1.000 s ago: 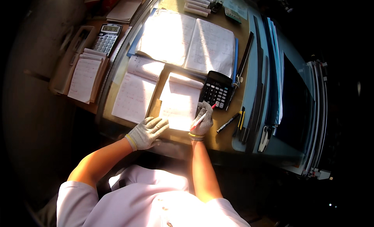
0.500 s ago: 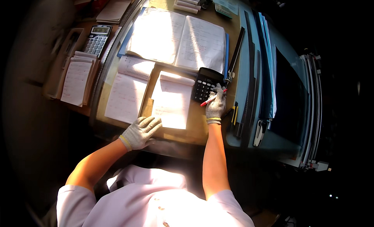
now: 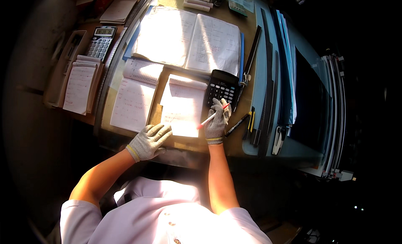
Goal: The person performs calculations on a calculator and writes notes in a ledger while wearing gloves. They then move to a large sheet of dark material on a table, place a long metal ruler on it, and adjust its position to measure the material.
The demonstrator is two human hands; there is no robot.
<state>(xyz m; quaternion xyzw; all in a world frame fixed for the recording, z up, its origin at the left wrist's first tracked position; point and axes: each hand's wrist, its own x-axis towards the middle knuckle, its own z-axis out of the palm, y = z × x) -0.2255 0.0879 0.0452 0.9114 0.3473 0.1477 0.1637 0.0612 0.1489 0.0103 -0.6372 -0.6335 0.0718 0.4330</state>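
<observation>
My right hand (image 3: 216,122), in a grey knit glove, is closed around a white and red pen (image 3: 208,119). The pen's red tip points down and left toward a notepad (image 3: 181,112) that lies in sunlight. Just beyond this hand sits a black calculator (image 3: 222,88), its lower keys partly hidden by the fingers. My left hand (image 3: 150,140), gloved as well, lies flat with fingers stretched at the table's near edge, close to the notepad's lower left corner. A second handwritten notepad (image 3: 132,102) lies beyond it, to the left.
A large open ledger (image 3: 213,45) lies beyond the notepads. Right of my right hand are a black pen (image 3: 237,125), a yellow cutter (image 3: 251,119), dark strips (image 3: 266,97) and a stapler (image 3: 279,140). At left stand a grey calculator (image 3: 101,43) and a stacked pad (image 3: 80,85).
My right hand has drawn back from the calculator, moving left and nearer with the pen, so the black pen beside the cutter shows more. My left hand stays nearly in place.
</observation>
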